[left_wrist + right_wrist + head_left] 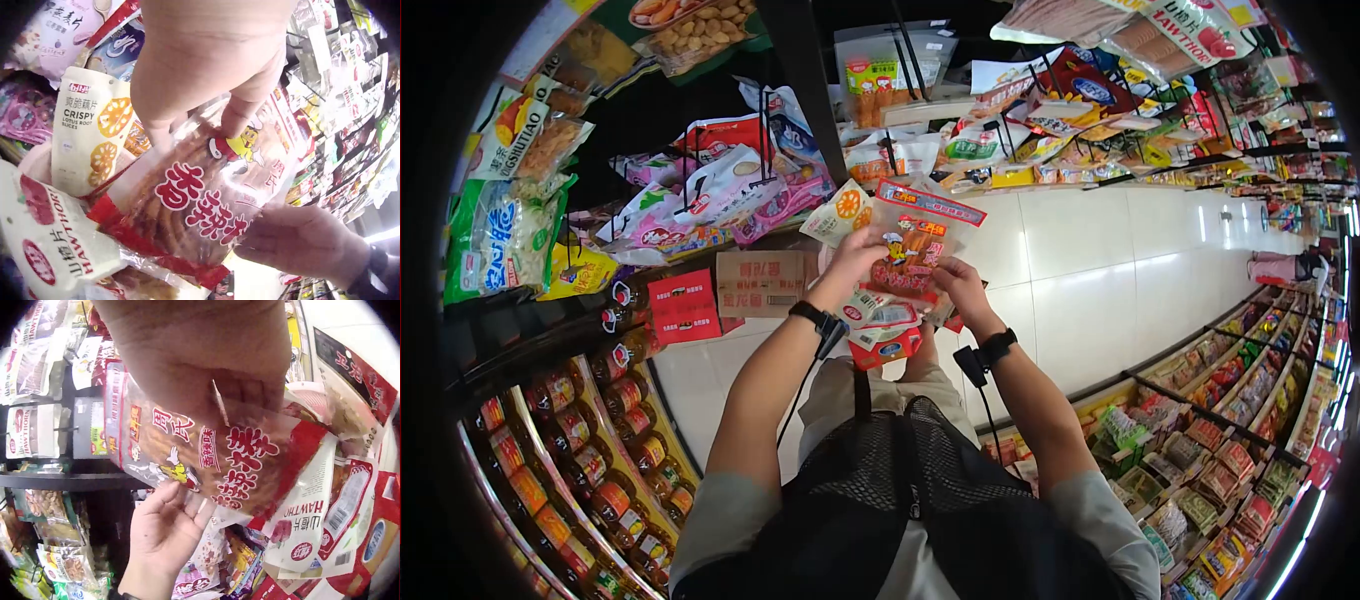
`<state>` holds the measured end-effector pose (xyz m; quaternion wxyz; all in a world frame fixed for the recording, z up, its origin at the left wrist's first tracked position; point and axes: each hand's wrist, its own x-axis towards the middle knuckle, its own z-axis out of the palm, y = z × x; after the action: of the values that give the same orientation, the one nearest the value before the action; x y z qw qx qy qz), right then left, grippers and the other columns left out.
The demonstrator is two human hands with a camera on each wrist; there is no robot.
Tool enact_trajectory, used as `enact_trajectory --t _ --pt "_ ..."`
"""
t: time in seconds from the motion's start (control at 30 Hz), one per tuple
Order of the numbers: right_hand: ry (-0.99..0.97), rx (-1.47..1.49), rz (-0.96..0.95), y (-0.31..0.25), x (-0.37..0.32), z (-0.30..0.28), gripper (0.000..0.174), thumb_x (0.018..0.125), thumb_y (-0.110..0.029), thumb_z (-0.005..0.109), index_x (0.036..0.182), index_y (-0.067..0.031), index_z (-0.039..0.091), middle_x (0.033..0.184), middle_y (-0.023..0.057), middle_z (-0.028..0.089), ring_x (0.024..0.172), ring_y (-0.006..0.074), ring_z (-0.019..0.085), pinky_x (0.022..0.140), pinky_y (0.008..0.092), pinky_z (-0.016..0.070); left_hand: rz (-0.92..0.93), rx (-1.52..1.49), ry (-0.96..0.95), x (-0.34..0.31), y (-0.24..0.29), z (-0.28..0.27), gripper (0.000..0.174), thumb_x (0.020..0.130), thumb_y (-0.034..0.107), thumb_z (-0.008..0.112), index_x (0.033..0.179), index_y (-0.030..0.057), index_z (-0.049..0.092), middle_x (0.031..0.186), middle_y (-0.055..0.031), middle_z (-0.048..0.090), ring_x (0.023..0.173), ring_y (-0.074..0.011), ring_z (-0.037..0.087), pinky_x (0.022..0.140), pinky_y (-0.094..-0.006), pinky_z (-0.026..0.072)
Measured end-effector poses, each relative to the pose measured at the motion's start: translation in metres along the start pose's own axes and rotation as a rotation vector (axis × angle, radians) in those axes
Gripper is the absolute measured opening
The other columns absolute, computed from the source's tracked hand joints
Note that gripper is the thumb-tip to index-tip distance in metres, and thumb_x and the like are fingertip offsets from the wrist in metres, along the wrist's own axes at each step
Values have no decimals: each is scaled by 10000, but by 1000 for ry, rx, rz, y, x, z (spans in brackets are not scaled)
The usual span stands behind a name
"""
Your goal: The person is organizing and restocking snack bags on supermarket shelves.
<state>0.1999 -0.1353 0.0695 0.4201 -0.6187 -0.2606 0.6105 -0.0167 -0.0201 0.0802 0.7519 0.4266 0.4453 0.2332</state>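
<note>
Both hands hold a clear snack packet with red lettering and a cartoon figure, with brown strips inside. My left hand grips its left side, thumb and fingers pinching the edge in the left wrist view. Across from it, my right hand holds the opposite edge, its fingers curled at the film in the right wrist view. Under and beside the packet sit a lotus root slices bag, a hawthorn slices bag and a red-topped packet. Part of a pink basket shows behind these bags.
Hanging snack bags fill racks ahead and to the left. A cardboard box stands on the floor beside bottles on lower-left shelves. Sloped bins of packets line the right, across a tiled aisle.
</note>
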Motion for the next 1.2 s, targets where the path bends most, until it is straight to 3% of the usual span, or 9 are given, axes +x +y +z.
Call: enact_trajectory --t 0.17,0.27,0.3,0.67,0.83,1.03,1.13,1.17,1.2 --pt "110 -80 74 26 12 13 235 925 -77 599 1126 18 674 1008 49 699 864 112 618 777 254 493 106 148 2 34 -36 -18 147 836 60 626 975 43 669 961 -51 684 922 -137 631 801 -299 485" --pt "207 -56 -168 69 28 26 281 935 -131 578 1175 -39 690 925 53 714 779 130 626 682 289 508 -3 419 158 49 -60 -28 187 826 121 651 1000 51 660 966 -77 689 917 -170 640 801 -329 483" --pt "230 -133 2 65 24 29 296 940 -155 565 1197 -80 692 917 72 730 749 156 640 695 297 510 29 409 177 54 -72 -31 207 824 135 656 1011 49 655 974 -89 690 923 -185 643 806 -338 481" --pt "330 -207 -83 67 10 35 350 962 -238 569 1231 -24 633 944 160 707 798 200 668 738 311 521 85 452 392 43 -107 -57 386 837 90 679 1206 24 587 1134 -136 673 1066 -206 629 924 -323 481" --pt "268 -324 31 94 -1 26 403 985 -312 567 1176 39 624 998 130 699 940 168 651 803 319 509 -54 939 418 2 -118 -91 429 827 204 672 1206 31 565 1165 -216 648 1104 -366 616 941 -428 479" --pt "250 -554 -126 120 -9 42 423 950 -255 594 1253 31 521 1119 216 644 1066 338 633 896 409 501 -196 658 296 -38 -122 -89 476 811 151 682 1247 8 556 1179 -192 651 1128 -313 611 946 -421 475" --pt "478 -511 -619 150 8 42 500 916 -224 597 1340 5 466 1393 233 469 1385 431 319 1157 500 246 -98 441 325 -23 -178 -106 569 840 59 663 1382 25 494 1309 -151 595 1183 -250 572 984 -362 462" --pt "421 -754 -494 124 -5 33 521 894 -232 605 1357 -36 469 1463 220 413 1435 441 209 1206 498 122 -73 495 329 -18 -176 -105 548 834 72 687 1352 28 514 1283 -132 607 1145 -243 587 962 -358 472" --pt "306 -622 -281 122 4 36 481 900 -253 587 1336 -68 503 1308 230 528 1279 409 412 1079 487 307 -49 549 334 -13 -176 -104 528 829 86 712 1323 30 534 1257 -114 620 1107 -237 602 940 -353 482"
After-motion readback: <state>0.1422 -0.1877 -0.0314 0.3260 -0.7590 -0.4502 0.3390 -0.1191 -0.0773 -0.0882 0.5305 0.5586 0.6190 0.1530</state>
